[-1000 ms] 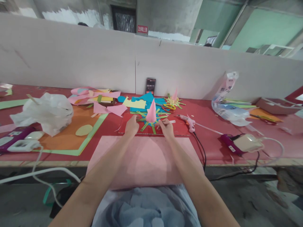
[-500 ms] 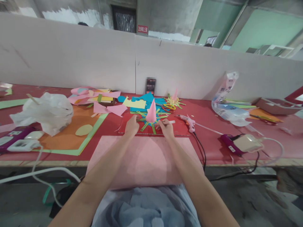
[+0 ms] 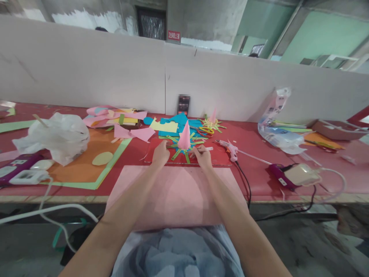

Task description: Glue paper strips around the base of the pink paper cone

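A pink paper cone stands upright at the middle of a flat blue paper piece with green paper strips fanning out around it. On its left side, my left hand is closed, fingertips at the end of a strip. From the right, my right hand pinches by another strip's tip. A whitish, pen-like stick shows just behind the right fingers; whether they hold it I cannot tell. Under the paper piece lies a red board.
A pink glue gun with a black cord lies to the right. Behind are scissors, blue paper and a similar paper piece with cone. At left sit a crumpled plastic bag and orange paper; power strips flank both sides.
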`<state>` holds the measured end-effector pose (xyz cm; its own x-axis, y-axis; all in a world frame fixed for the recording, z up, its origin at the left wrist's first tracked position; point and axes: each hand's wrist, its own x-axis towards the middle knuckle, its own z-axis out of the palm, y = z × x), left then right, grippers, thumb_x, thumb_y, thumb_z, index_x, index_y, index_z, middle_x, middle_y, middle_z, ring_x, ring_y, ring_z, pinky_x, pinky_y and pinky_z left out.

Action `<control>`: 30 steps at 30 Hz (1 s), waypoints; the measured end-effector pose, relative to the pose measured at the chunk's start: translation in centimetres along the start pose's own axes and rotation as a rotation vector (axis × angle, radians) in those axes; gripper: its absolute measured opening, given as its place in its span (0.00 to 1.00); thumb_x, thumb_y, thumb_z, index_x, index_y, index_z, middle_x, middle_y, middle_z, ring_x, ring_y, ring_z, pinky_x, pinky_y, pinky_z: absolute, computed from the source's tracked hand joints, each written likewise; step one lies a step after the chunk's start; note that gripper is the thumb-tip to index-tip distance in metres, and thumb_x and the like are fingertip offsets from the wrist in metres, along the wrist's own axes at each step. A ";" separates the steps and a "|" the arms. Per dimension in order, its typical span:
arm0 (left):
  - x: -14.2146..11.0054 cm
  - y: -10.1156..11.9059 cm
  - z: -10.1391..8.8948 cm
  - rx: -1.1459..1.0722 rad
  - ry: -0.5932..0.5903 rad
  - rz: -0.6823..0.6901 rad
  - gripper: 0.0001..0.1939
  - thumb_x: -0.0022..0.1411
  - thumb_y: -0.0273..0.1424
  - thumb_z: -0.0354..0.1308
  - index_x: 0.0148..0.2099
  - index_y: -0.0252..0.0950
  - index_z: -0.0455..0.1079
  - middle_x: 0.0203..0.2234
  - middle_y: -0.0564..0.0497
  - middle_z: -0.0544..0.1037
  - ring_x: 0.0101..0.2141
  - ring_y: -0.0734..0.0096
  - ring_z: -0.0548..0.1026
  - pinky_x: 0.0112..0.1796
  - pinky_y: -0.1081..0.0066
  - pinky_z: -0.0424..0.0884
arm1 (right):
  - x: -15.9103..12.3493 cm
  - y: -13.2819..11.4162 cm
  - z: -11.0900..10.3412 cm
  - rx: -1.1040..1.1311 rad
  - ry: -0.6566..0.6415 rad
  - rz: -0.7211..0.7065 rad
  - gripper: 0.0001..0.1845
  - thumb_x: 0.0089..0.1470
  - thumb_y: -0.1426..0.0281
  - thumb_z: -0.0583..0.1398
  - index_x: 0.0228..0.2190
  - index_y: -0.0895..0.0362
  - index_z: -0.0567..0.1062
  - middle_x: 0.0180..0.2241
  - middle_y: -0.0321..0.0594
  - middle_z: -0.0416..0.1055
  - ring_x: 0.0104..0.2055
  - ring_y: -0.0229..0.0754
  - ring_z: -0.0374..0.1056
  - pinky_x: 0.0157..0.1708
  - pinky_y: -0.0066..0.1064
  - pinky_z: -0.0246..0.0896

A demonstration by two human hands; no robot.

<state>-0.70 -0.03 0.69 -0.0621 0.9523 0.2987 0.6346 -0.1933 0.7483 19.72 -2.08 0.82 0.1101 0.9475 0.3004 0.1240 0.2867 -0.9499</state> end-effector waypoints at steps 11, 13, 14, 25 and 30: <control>-0.1 0.4 -0.2 0.018 -0.006 -0.018 0.24 0.50 0.14 0.47 0.48 0.36 0.67 0.46 0.46 0.76 0.48 0.64 0.73 0.49 0.65 0.68 | 0.1 0.5 -0.1 0.003 -0.032 0.009 0.19 0.48 0.52 0.59 0.23 0.51 0.60 0.19 0.36 0.73 0.19 0.44 0.69 0.23 0.35 0.65; -0.1 0.4 -0.2 0.018 -0.009 -0.023 0.24 0.50 0.14 0.47 0.48 0.36 0.67 0.46 0.46 0.76 0.48 0.64 0.73 0.49 0.65 0.68 | 0.1 0.6 -0.1 -0.005 -0.030 0.010 0.19 0.48 0.52 0.59 0.23 0.51 0.60 0.18 0.36 0.73 0.19 0.44 0.68 0.22 0.35 0.64; -0.1 0.4 -0.2 0.018 -0.011 -0.022 0.24 0.50 0.14 0.47 0.48 0.36 0.67 0.46 0.46 0.76 0.49 0.64 0.73 0.50 0.66 0.67 | 0.2 0.7 -0.1 -0.007 -0.030 0.012 0.19 0.48 0.52 0.59 0.23 0.51 0.60 0.18 0.36 0.73 0.18 0.43 0.68 0.21 0.34 0.64; -0.2 0.8 -0.4 0.033 -0.016 -0.045 0.25 0.50 0.13 0.46 0.49 0.35 0.67 0.46 0.47 0.76 0.49 0.66 0.72 0.49 0.68 0.67 | 0.1 0.3 -0.2 -0.043 -0.008 0.038 0.18 0.49 0.53 0.59 0.23 0.51 0.59 0.19 0.36 0.74 0.18 0.42 0.68 0.21 0.32 0.63; -0.2 0.7 -0.4 0.025 -0.015 -0.034 0.25 0.50 0.13 0.46 0.48 0.35 0.67 0.46 0.46 0.76 0.49 0.66 0.73 0.49 0.68 0.67 | 0.2 0.5 -0.3 -0.058 0.002 0.035 0.19 0.49 0.52 0.58 0.23 0.51 0.59 0.20 0.37 0.75 0.19 0.43 0.69 0.21 0.32 0.64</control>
<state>-0.52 -0.47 1.36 -0.0727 0.9618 0.2641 0.6513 -0.1547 0.7429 20.08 -1.79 0.41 0.1168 0.9564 0.2675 0.1768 0.2450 -0.9533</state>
